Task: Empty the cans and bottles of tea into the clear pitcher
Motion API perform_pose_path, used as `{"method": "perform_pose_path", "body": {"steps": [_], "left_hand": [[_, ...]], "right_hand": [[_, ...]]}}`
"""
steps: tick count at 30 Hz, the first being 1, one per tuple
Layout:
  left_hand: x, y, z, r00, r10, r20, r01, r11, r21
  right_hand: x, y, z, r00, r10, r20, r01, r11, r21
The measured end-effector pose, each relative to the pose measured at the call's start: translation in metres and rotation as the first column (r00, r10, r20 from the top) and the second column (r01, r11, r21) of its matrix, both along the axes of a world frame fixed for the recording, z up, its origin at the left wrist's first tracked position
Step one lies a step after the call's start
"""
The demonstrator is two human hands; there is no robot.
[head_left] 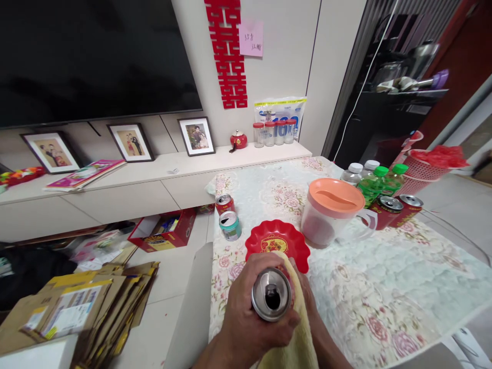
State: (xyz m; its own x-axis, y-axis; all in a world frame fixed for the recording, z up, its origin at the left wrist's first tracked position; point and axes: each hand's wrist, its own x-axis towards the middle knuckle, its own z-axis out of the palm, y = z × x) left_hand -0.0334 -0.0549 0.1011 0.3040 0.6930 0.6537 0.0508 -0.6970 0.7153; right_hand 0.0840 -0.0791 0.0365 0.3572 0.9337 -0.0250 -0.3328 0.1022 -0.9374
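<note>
An opened drink can (271, 296) stands out in front of me, its silver lid and dark mouth facing up toward my head. My left hand (246, 302) wraps round it from the left. A pale yellow cloth (298, 312) drapes along the can's right side. My right hand (309, 297) presses the cloth against the can; its fingers are mostly hidden behind the cloth. Just beyond both hands lies a red scalloped plate (295, 241) with a gold print. Two opened cans, a red one (225, 204) and a teal one (229, 226), stand at the table's left edge.
A pitcher with an orange lid (334, 195) stands right of the plate. Behind it are two red cans (409, 207), several bottles (378, 179) and pink baskets (423, 166). A flowered cloth (357, 287) covers the table. Flattened cardboard (88, 307) lies on the floor at left.
</note>
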Motion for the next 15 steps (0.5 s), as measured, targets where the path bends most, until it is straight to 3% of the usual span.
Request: {"method": "perform_pose_path", "body": {"steps": [3, 8, 12, 15], "left_hand": [[0.002, -0.002, 0.002, 0.998, 0.037, 0.055, -0.032, 0.996, -0.078], [0.005, -0.006, -0.005, 0.986, 0.045, 0.160, -0.008, 0.975, -0.222], [0.002, -0.003, -0.001, 0.991, 0.007, 0.135, 0.018, 0.983, -0.183], [-0.001, 0.001, 0.006, 0.994, -0.063, 0.090, 0.073, 0.992, -0.105]], "right_hand": [[-0.002, -0.006, 0.006, 1.000, 0.017, -0.013, -0.017, 0.999, -0.052], [-0.001, -0.014, 0.002, 0.998, -0.056, 0.023, 0.058, 0.993, -0.104], [0.003, -0.014, -0.004, 0.990, -0.134, 0.045, 0.138, 0.984, -0.108], [0.000, -0.008, -0.004, 0.991, -0.126, 0.037, 0.128, 0.989, -0.076]]}}
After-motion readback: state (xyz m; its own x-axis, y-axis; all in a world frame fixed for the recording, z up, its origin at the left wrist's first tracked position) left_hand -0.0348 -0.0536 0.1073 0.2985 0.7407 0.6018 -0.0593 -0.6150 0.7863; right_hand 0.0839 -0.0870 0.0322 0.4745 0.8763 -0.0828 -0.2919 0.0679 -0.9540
